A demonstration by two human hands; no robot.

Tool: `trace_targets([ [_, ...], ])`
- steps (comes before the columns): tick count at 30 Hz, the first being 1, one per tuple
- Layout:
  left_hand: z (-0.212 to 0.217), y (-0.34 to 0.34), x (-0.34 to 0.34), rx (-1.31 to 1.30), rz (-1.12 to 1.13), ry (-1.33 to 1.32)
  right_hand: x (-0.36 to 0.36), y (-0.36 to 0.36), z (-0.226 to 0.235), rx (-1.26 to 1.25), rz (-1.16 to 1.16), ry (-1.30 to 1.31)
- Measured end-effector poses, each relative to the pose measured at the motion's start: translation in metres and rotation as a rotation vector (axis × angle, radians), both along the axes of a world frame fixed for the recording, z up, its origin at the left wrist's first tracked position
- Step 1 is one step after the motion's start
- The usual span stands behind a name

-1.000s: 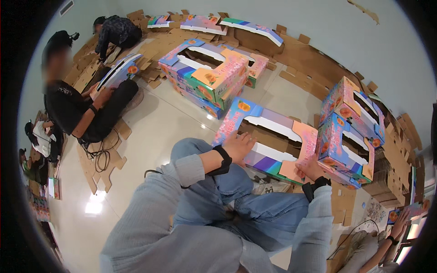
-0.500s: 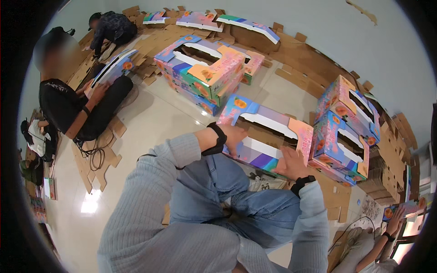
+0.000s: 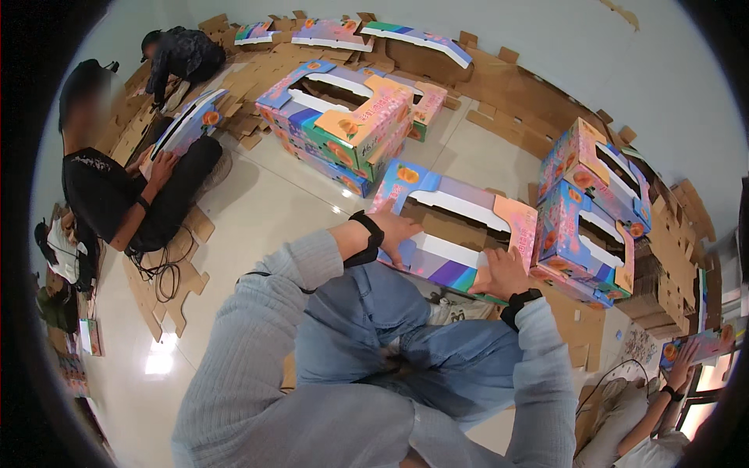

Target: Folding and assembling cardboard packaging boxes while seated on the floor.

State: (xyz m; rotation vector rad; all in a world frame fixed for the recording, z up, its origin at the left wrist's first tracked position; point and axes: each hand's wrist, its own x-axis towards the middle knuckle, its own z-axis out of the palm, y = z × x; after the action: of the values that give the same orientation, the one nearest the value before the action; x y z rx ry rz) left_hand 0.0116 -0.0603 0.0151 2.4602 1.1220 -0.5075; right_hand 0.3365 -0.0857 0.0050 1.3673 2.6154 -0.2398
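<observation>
While flat-palmed, both hands [image 3: 449,249] on colourful box [image 3: 460,207].

Pale tiled floor [image 3: 257,210] bears colourful printed boxes [image 3: 456,226] and flat cardboard [image 3: 160,285].

A stack of finished colourful printed boxes [image 3: 343,125] stands on the pale tiled floor [image 3: 257,210]. Two more finished boxes [image 3: 593,210] are stacked at the right. Flat brown cardboard sheets [image 3: 507,101] lie along the wall. A seated person in black [image 3: 117,195] holds a printed flat carton [image 3: 187,125].
</observation>
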Motion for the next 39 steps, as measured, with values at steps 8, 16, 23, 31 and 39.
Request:
trace_targets([
  [8, 0.002, -0.009, 0.013, 0.140, -0.016, 0.176, -0.008, -0.006, 0.002, 0.033, -0.036, -0.036],
  [16, 0.002, 0.006, 0.017, 0.098, -0.022, 0.166, -0.014, -0.001, 0.007, -0.121, -0.099, -0.192],
  [23, -0.003, 0.035, 0.031, -0.228, -0.086, 0.037, -0.009, 0.018, 0.007, -0.060, 0.098, -0.100],
  [31, -0.010, 0.047, 0.030, -0.344, -0.177, -0.006, -0.008, 0.026, -0.002, -0.148, 0.171, -0.039],
  [39, -0.016, 0.071, 0.042, -0.544, -0.171, 0.057, -0.013, 0.030, 0.011, -0.279, 0.127, -0.060],
])
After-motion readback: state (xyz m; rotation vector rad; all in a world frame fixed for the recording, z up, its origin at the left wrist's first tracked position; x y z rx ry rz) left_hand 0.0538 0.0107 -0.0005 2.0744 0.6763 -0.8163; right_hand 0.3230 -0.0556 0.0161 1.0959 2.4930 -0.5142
